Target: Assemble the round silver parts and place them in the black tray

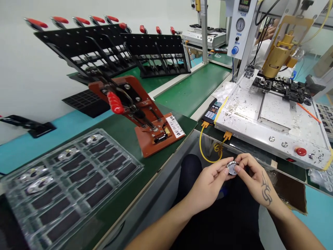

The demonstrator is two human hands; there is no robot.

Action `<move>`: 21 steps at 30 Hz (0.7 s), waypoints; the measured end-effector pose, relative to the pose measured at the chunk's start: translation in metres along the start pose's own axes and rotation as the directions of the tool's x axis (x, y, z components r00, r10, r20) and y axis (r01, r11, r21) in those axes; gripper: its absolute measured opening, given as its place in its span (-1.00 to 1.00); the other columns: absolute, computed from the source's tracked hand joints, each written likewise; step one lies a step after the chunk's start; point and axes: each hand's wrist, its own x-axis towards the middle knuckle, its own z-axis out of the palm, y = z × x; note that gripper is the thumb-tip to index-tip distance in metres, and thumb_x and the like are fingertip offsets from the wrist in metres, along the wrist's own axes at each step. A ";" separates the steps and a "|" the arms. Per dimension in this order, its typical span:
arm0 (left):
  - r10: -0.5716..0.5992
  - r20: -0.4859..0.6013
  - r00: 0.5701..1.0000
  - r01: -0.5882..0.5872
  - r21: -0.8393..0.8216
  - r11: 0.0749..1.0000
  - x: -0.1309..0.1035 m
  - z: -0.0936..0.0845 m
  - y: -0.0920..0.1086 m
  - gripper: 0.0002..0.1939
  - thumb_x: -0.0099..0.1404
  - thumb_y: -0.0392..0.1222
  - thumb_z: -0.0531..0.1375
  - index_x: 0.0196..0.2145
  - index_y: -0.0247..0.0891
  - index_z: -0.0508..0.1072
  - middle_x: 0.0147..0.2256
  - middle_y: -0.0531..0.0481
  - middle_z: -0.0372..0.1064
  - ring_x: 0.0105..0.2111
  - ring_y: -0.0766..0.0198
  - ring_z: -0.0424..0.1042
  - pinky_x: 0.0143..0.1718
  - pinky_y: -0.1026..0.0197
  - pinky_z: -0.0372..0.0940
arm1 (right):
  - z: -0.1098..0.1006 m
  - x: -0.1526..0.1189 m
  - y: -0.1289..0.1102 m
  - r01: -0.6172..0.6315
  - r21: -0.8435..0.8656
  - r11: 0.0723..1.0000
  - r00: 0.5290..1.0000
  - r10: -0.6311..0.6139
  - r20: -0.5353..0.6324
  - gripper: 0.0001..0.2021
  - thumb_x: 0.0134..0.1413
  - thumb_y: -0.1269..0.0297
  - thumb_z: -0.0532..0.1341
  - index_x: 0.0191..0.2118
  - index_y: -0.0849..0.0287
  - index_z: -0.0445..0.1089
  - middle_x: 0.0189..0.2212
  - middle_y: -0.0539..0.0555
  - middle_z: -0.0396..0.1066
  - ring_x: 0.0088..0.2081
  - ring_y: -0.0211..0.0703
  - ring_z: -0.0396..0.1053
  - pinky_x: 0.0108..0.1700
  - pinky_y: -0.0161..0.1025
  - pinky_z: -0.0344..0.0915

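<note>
The left hand (209,182) and right hand (252,175) hold a small round silvery disc (232,168), fingers clamped on its rim, apparently leaving its face visible.

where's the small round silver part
Right of centre in the head view, the round silver part is held between left hand and right hand, above the lap.

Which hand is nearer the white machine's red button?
Right. In view, the right hand is below and left of the red button; the left hand is farther left, across the round metal part both hold.
</note>
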 end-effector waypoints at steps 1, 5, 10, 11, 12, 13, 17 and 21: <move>0.000 0.001 1.000 0.000 0.001 1.000 0.000 0.000 0.000 -0.49 0.44 0.06 0.34 0.22 -0.24 0.58 0.14 -0.22 0.58 0.09 -0.06 0.60 0.23 -0.09 0.48 | -0.001 0.000 -0.001 0.002 -0.009 1.000 1.000 -0.002 -0.001 -0.74 0.44 0.09 0.24 -0.29 0.09 0.37 -0.09 0.11 0.41 -0.06 -0.03 0.37 -0.03 -0.11 0.28; 0.001 0.007 1.000 -0.001 0.016 1.000 0.001 0.000 0.002 -0.48 0.45 0.07 0.33 0.23 -0.26 0.56 0.16 -0.23 0.57 0.08 -0.06 0.61 0.22 -0.08 0.49 | -0.003 0.001 -0.003 0.002 -0.028 1.000 1.000 -0.002 0.015 -0.74 0.44 0.09 0.24 -0.29 0.09 0.37 -0.10 0.11 0.42 -0.07 -0.03 0.38 -0.04 -0.12 0.30; 0.030 -0.013 0.999 -0.029 0.082 0.996 -0.001 0.004 -0.002 -0.51 0.47 0.02 0.31 0.25 -0.26 0.54 0.16 -0.23 0.57 0.12 -0.06 0.60 0.25 -0.08 0.46 | 0.000 0.001 -0.001 0.040 -0.060 0.997 0.999 -0.040 -0.007 -0.76 0.46 0.14 0.23 -0.29 0.08 0.34 -0.10 0.10 0.40 -0.08 -0.05 0.39 -0.04 -0.13 0.31; 0.036 -0.025 0.999 -0.034 0.103 0.994 -0.001 0.004 -0.004 -0.51 0.47 0.00 0.31 0.25 -0.27 0.53 0.16 -0.24 0.57 0.12 -0.06 0.60 0.25 -0.07 0.46 | 0.001 0.000 0.001 0.061 -0.085 0.995 0.998 -0.063 -0.020 -0.77 0.46 0.16 0.23 -0.29 0.08 0.33 -0.10 0.10 0.40 -0.08 -0.05 0.39 -0.03 -0.12 0.31; 0.044 -0.038 0.998 -0.039 0.126 0.991 -0.001 0.004 -0.006 -0.52 0.47 -0.02 0.31 0.24 -0.27 0.53 0.15 -0.24 0.58 0.12 -0.05 0.60 0.25 -0.06 0.46 | 0.002 0.000 0.003 0.084 -0.122 0.989 0.996 -0.088 -0.030 -0.77 0.46 0.17 0.23 -0.29 0.08 0.32 -0.10 0.10 0.39 -0.08 -0.06 0.40 -0.02 -0.12 0.32; 0.052 -0.049 0.997 -0.044 0.152 0.987 -0.001 0.004 -0.008 -0.53 0.47 -0.04 0.31 0.24 -0.28 0.53 0.14 -0.24 0.58 0.11 -0.05 0.61 0.24 -0.04 0.46 | 0.003 -0.001 0.005 0.105 -0.167 0.980 0.993 -0.113 -0.039 -0.77 0.46 0.18 0.23 -0.29 0.08 0.30 -0.11 0.10 0.37 -0.08 -0.06 0.40 -0.01 -0.11 0.33; 0.099 -0.028 0.995 -0.084 0.341 0.936 -0.001 -0.005 -0.007 -0.55 0.51 -0.11 0.23 0.28 -0.27 0.49 0.08 -0.23 0.62 0.05 -0.01 0.64 0.19 0.02 0.48 | 0.001 0.002 0.012 0.140 -0.326 0.935 0.986 -0.162 -0.042 -0.83 0.42 0.16 0.29 -0.18 0.06 0.30 -0.15 0.10 0.36 -0.18 -0.07 0.38 -0.14 -0.13 0.35; 0.142 0.030 0.989 -0.134 0.560 0.818 0.001 -0.014 0.010 -0.46 0.51 -0.15 0.21 0.39 -0.17 0.37 0.08 -0.20 0.62 0.10 -0.03 0.61 0.17 0.02 0.45 | 0.000 0.014 0.011 0.300 -0.282 0.911 0.951 -0.260 0.169 -0.82 0.49 0.23 0.18 0.10 0.00 0.43 -0.01 0.17 0.44 -0.04 0.00 0.44 0.03 -0.07 0.41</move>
